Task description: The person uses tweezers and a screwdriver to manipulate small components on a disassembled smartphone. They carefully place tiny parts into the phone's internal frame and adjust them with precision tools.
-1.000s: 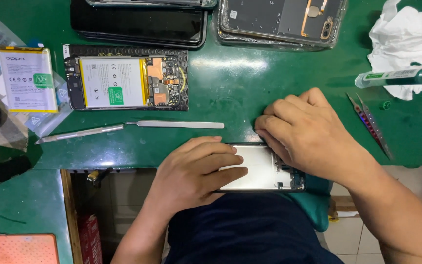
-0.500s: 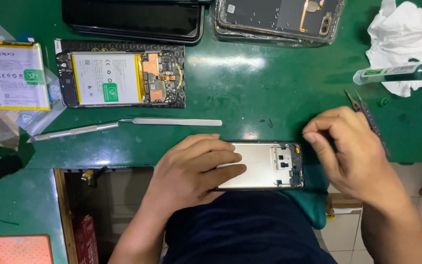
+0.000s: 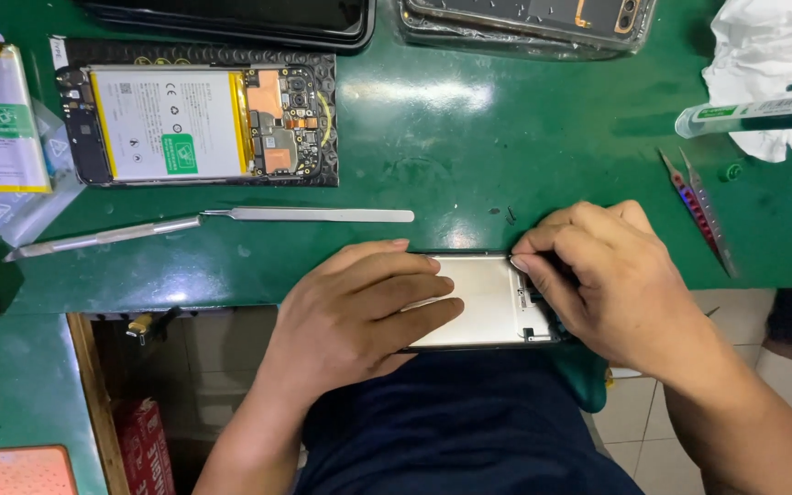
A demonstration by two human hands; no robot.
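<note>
Flat under both hands, phone frame (image 3: 483, 302): left hand (image 3: 359, 316) presses, right hand (image 3: 611, 284) grip pinches its end.

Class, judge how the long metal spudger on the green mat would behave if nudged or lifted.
The metal spudger looks thin and flat, so probably stiff and light. Lying flat on the green mat, it would likely slide rather than roll. Its low edges may make pinching awkward.

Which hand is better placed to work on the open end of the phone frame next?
Right. The right hand has its fingertips at the frame's component end, while the left hand lies flat across the other half, pinning it at the table edge.
</note>
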